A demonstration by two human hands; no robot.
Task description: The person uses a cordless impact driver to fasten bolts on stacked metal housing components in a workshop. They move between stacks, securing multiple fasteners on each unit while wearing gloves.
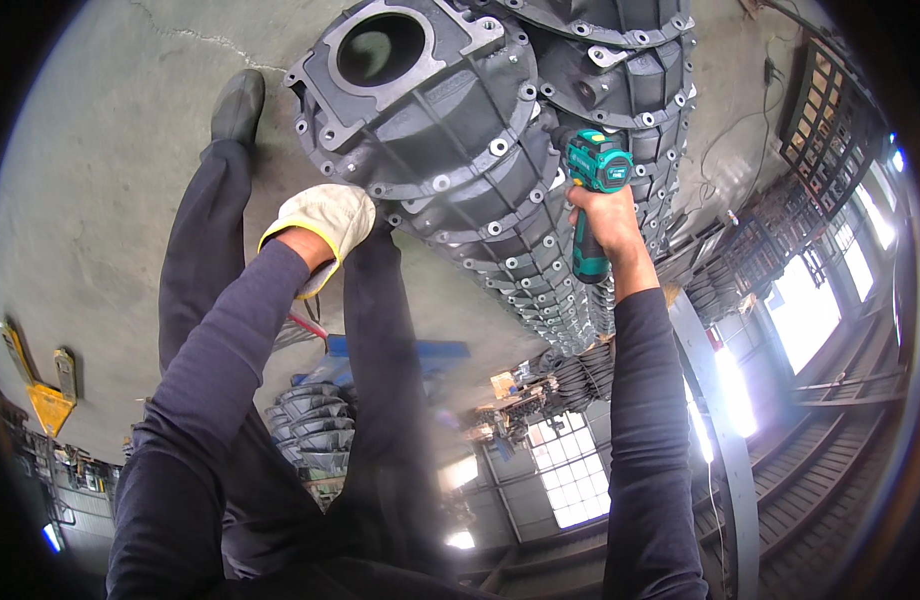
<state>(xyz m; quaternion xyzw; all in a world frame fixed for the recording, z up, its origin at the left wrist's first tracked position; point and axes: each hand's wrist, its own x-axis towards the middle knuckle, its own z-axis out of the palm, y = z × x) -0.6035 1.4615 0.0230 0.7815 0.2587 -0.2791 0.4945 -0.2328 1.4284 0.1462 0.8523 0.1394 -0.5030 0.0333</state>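
Drill gripped in the right hand, gloved left hand at the housing's edge

The right arm (648, 430) rises almost straight from the lower edge, its bare right hand (610, 220) wrapped firmly around the handle of a green and black drill (600, 165). The drill is right of the nearest grey metal housing (455, 130), its front end pointing left toward the ribbed castings. The left arm (205, 365) slants up and to the right from the lower left. Its left hand (325, 220), in a pale glove with a yellow cuff, is at the lower left rim of that housing, back of the glove showing.

The left fingers are hidden, so whether they are together, apart or closed on the rim cannot be told. Most of the right fingers are out of sight behind the handle. The drill's tip is lost against the dark metal, and whether it touches anything is unclear. More housings (525, 255) run away below the nearest one, shrinking until single pieces blur together; others (620, 75) are cut off by the upper edge. The left sleeve covers part of a leg (205, 240).
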